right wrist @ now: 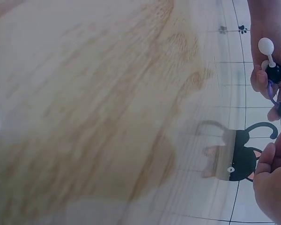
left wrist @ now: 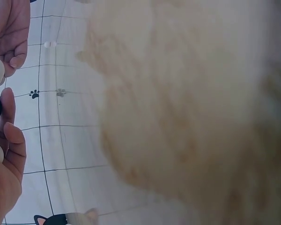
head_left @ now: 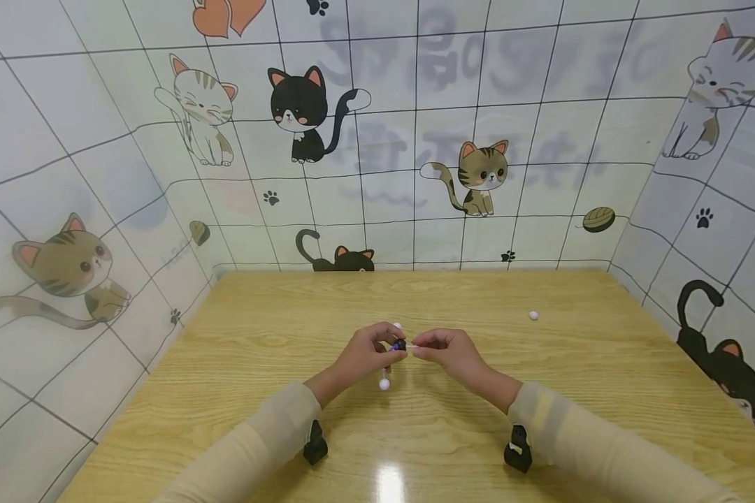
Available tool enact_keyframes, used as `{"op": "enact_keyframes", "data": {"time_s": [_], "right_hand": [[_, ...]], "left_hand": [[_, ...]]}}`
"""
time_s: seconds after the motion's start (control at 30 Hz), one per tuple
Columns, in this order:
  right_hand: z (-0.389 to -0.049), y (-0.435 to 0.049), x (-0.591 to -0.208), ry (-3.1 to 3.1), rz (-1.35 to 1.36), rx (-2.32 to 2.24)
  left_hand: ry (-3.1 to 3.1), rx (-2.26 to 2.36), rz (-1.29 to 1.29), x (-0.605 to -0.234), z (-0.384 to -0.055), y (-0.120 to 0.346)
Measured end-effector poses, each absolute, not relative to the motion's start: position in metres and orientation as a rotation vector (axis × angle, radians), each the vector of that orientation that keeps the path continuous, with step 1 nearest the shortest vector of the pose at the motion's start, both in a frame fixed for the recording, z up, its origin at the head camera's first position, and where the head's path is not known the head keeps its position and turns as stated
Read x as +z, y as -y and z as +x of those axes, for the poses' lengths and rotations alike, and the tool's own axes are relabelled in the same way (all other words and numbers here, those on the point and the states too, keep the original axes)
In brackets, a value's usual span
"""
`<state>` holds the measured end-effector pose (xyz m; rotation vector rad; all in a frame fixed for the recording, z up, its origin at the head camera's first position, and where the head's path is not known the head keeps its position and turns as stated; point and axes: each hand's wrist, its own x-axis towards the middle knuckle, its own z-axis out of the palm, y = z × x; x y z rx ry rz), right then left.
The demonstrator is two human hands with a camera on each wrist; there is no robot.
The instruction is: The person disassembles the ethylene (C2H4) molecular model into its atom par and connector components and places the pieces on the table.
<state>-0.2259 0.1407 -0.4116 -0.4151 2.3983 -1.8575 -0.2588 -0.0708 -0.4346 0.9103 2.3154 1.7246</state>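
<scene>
A ball-and-stick molecular model is held between both hands over the wooden table (head_left: 277, 300). My left hand (head_left: 366, 355) grips its body, where a purple curved link (right wrist: 270, 91) joins one black ball (right wrist: 274, 73) to another black ball (head_left: 400, 344). A white ball (head_left: 384, 384) on a short pale stick sticks out below the left fingers, and another white ball (head_left: 397, 326) shows above them. Facing it, my right hand (head_left: 451, 353) pinches a thin white piece (head_left: 412, 346) against the right-hand black ball; the fingertips hide most of that piece.
Farther back on the right, a loose white ball (head_left: 533, 316) lies on the table. White walls (head_left: 384, 202) with cat drawings enclose the back and sides. Small black devices (head_left: 315, 443) hang under both sleeves at the wrists.
</scene>
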Motion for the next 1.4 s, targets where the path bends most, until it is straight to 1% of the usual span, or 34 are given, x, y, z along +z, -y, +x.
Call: {"op": "enact_keyframes", "data": {"time_s": [0.13, 0.37, 0.63, 0.9, 1.1, 1.4], "right_hand": [[-0.215, -0.139, -0.398, -2.408, -0.425, -1.85], [-0.234, -0.144, -0.426, -2.401, -0.392, -1.89], [-0.233, -0.141, -0.426, -2.45, -0.4, -1.908], [-0.234, -0.138, -0.429, -2.554, -0.36, -1.856], [-0.232, -0.135, -0.423, -2.609, -0.3, -1.847], [-0.229, -0.134, -0.418, -2.59, -0.244, -1.865]], "left_hand": [[-2.297, 1.738, 0.909, -0.436, -0.259, 0.071], [-2.312, 1.729, 0.927, -0.434, -0.257, 0.07], [-2.331, 1.728, 0.952, -0.434, -0.256, 0.07], [-2.384, 1.723, 0.992, -0.433, -0.257, 0.07], [-2.436, 1.709, 1.031, -0.43, -0.259, 0.07], [-2.443, 1.688, 0.964, -0.426, -0.258, 0.069]]}}
